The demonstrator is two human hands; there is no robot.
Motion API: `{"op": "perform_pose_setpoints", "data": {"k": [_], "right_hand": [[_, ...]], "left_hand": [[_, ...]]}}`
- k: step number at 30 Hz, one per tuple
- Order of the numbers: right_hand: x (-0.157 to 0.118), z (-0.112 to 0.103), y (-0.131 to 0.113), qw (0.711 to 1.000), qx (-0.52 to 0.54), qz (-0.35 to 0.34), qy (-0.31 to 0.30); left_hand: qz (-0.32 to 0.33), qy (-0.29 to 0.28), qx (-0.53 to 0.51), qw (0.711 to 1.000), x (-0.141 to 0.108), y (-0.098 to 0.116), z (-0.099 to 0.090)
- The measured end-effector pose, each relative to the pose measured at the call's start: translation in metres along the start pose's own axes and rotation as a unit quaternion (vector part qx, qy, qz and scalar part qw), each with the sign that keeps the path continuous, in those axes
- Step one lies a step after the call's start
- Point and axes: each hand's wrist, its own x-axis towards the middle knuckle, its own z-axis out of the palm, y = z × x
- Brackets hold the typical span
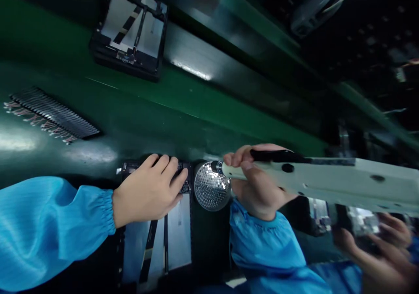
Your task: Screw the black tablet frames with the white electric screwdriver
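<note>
My left hand (152, 191) lies across the top end of an opened tablet-like device (180, 237), its fingers stretched over the dark frame and hiding part of it. Pale panels and dark ribbon strips show inside that device. My right hand (258, 185) is wrapped round a pale electric screwdriver (330, 180) with a black lever along its side. The tool lies nearly level, its tip over a round dish (212, 187) of small shiny parts that look like screws. Whether the tip touches them I cannot tell.
A second opened device (131, 32) lies at the upper left. A row of thin dark parts with wired ends (54, 113) lies at the left on the green bench (137, 124). Another person's hands (376, 246) are blurred at the lower right.
</note>
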Motion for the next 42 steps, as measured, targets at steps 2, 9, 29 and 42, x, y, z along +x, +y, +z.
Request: {"op": "perform_pose_setpoints", "data": {"k": [2, 9, 29, 42], "right_hand": [[-0.0007, 0.0025, 0.001, 1.0, -0.003, -0.006, -0.002], [-0.0027, 0.0027, 0.0048, 1.0, -0.025, 0.003, 0.002], [-0.0032, 0.0018, 0.0073, 1.0, -0.021, -0.005, 0.01], [-0.0027, 0.003, 0.0058, 1.0, -0.015, 0.004, 0.014]], "left_hand": [[0.002, 0.0, 0.001, 1.0, -0.0002, 0.0001, -0.0006], [0.002, 0.0, -0.003, 1.0, 0.0013, 0.0009, -0.0014], [0.0, -0.007, -0.007, 1.0, 0.0014, -0.0002, -0.0017], [0.002, -0.003, -0.008, 1.0, 0.0005, -0.0003, -0.0012]]}}
